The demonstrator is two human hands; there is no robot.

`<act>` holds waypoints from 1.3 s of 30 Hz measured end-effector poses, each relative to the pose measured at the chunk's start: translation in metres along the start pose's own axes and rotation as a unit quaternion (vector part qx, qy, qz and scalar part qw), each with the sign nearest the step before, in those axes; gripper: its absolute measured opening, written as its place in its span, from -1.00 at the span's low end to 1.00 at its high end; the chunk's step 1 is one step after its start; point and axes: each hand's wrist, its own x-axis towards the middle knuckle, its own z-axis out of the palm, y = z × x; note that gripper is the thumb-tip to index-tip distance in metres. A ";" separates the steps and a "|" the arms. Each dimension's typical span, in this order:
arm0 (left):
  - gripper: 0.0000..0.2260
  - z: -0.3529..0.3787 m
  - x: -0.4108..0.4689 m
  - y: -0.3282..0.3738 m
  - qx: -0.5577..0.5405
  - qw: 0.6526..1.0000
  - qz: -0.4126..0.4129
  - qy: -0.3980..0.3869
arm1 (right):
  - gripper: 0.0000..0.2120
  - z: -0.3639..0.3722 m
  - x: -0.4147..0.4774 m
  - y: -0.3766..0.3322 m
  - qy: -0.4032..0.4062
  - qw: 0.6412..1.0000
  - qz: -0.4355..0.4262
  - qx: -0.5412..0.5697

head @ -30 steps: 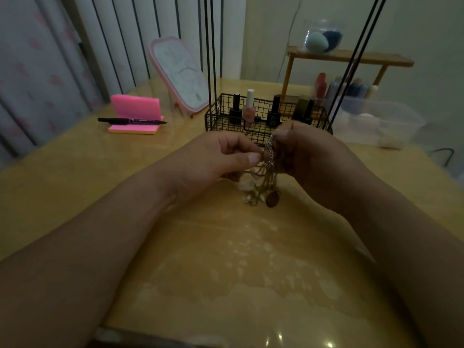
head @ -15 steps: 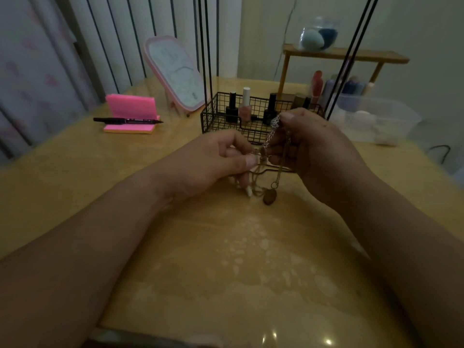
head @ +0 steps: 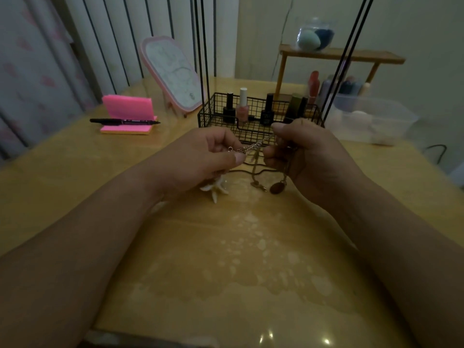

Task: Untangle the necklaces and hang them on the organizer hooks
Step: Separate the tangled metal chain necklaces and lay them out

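Observation:
A tangle of necklaces [head: 253, 146] stretches between my two hands just above the table. My left hand [head: 208, 159] pinches the silver chain's end by the clasp. My right hand [head: 303, 151] grips the other end of the chain, with thin cords hanging down from it. A white starfish pendant [head: 216, 188] dangles under my left hand, touching the table. A dark oval pendant [head: 277, 188] and a small gold clasp [head: 258, 185] hang from the cords near the tabletop. The black organizer [head: 261, 121] stands right behind my hands; its tall rods [head: 200, 46] rise out of view, hooks hidden.
Nail polish bottles [head: 242, 106] stand in the organizer's wire basket. A pink-framed mirror [head: 173, 74] leans at the back left, beside pink sticky notes [head: 128, 114] with a black pen [head: 123, 121]. A clear plastic tub [head: 371, 119] and wooden shelf [head: 339, 55] stand at the right.
My hands have drawn apart sideways, pulling the silver chain taut and nearly level. The pendants have dropped lower and spread out, and the starfish pendant now shows under my left hand.

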 end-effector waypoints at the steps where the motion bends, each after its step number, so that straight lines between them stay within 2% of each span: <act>1: -0.95 -0.001 0.000 0.000 -0.003 1.000 0.003 0.002 | -0.84 -0.001 0.000 0.000 0.003 1.000 -0.001 -0.013; 5: -0.71 -0.005 -0.001 0.000 -0.002 1.000 -0.007 -0.001 | -0.80 -0.009 0.002 -0.003 0.005 0.998 -0.013 -0.059; 10: -0.55 -0.008 -0.001 -0.006 0.165 0.986 0.000 0.022 | -0.89 -0.015 0.001 -0.008 0.050 0.980 -0.046 -0.188; 12: -0.62 -0.007 -0.001 -0.008 0.193 0.980 0.010 0.039 | -0.92 -0.015 0.000 -0.007 0.064 0.962 -0.062 -0.257; 16: -0.89 -0.005 0.001 -0.009 0.186 0.980 0.022 0.071 | -0.90 -0.015 0.002 -0.004 0.063 0.921 -0.097 -0.373; 20: -0.96 -0.008 0.002 -0.010 0.225 0.973 0.021 0.038 | -0.79 -0.013 0.004 -0.002 0.046 0.885 -0.088 -0.455; 25: -0.96 -0.006 -0.001 -0.006 0.139 0.989 0.031 0.040 | -0.68 -0.010 -0.001 -0.001 -0.023 0.891 -0.069 -0.449; 30: -0.96 -0.002 -0.002 -0.001 0.092 0.994 0.048 0.021 | -0.76 -0.005 -0.008 0.003 -0.136 0.879 -0.041 -0.454; 33: -0.97 -0.002 -0.001 0.000 0.085 0.995 0.044 0.014 | -0.84 -0.002 -0.008 0.005 -0.138 0.887 -0.059 -0.438; 39: -0.81 -0.004 0.000 -0.002 0.092 0.995 0.021 0.014 | -0.92 -0.009 -0.005 0.001 -0.119 0.916 -0.029 -0.383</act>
